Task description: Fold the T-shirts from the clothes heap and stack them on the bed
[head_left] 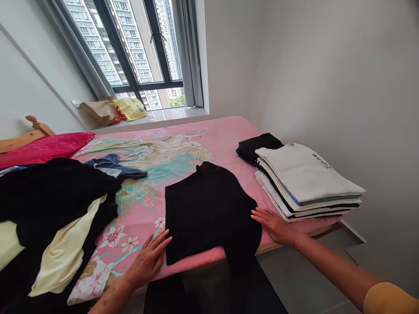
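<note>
A black long-sleeved top [206,213] lies spread on the bed, its collar end away from me. On the left its edge makes a straight line, and on the right a sleeve hangs down over the bed's front edge. My left hand [149,257] rests flat beside the lower left edge, fingertips touching the cloth. Across from it, my right hand [273,224] lies with fingers stretched out on the sleeve at the right edge. Neither hand grips anything.
To the right stands a stack of folded clothes [310,174], with a folded black garment [258,146] behind it. Loose dark and cream clothes [65,253], jeans [114,165] and a red pillow [49,146] lie left on the pink sheet [225,131]. Bags [131,109] sit on the windowsill.
</note>
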`<state>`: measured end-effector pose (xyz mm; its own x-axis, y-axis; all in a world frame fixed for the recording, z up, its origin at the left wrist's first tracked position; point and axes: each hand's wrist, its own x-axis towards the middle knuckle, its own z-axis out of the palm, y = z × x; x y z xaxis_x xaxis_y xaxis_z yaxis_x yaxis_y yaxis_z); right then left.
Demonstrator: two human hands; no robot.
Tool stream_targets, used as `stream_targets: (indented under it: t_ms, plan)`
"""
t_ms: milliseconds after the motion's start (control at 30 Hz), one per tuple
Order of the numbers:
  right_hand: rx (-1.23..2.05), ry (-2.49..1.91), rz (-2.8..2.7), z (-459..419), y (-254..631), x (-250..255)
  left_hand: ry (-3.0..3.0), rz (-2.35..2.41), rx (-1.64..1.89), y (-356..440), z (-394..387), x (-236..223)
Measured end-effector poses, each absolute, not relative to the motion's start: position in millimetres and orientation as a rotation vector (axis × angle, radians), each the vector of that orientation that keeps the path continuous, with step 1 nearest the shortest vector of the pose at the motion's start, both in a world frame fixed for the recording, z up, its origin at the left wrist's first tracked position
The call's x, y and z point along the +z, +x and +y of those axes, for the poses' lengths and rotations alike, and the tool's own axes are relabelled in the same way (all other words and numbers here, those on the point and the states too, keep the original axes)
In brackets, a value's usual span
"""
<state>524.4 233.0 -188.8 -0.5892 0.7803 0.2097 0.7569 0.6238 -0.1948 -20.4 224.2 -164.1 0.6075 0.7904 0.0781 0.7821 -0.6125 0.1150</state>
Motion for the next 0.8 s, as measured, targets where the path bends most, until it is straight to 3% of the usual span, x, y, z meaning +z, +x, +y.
stream_targets:
  t_ms: [200, 567, 700, 800]
  plan:
    - [-0.143, -1.065, -2.699, 254, 526, -191, 2.953, 1.135, 0.413, -13, 238, -175]
    - [-0.07, -1.039, -2.531, 264, 515, -206, 2.877, 1.19, 0.53, -2, 244, -179]
    - [0.084, -0.959, -2.504, 271, 515, -206, 2.679, 1.167, 0.549, 4, 248, -179]
    - [0.355, -1.234, -2.255, 288, 506, -199, 2.148, 1.545, 0.663, 14, 265, -177]
